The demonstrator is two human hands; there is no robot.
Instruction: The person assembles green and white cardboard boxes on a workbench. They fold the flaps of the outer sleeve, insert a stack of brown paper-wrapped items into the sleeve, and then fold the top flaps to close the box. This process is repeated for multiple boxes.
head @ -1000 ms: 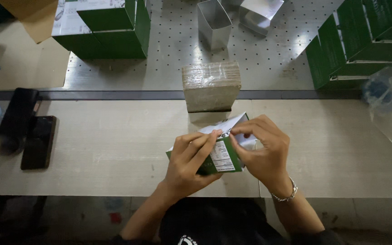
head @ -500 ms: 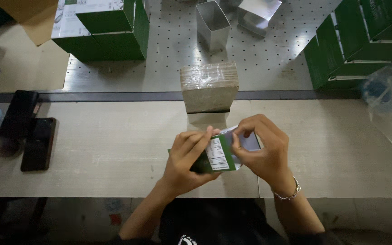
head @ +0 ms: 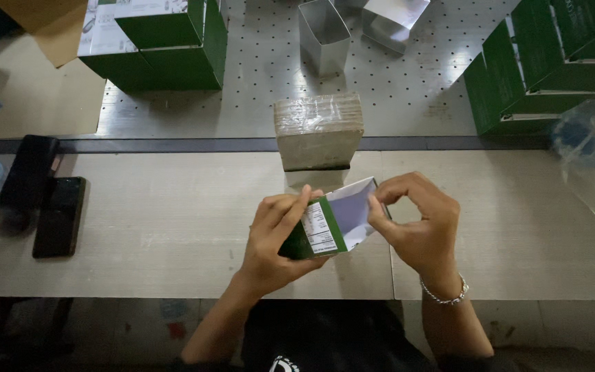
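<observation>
The pale table is carrying everything here, with a perforated metal plate sitting behind it. Big green cartons are stacking up on the far left and more green boxes on the far right, and a wrapped stack of flat card blanks is standing right in the middle. A dark phone is lying off to the left. Smallest bit: the little green carton is being held up just above the table's near edge. The left hand is wrapping its fingers closed around the printed side, while the right hand is pinching the white open flap between thumb and forefinger. I'm guessing it's thin, light card that's denting easily, so gripping by the folded edges is looking safer than squeezing the flat panels
</observation>
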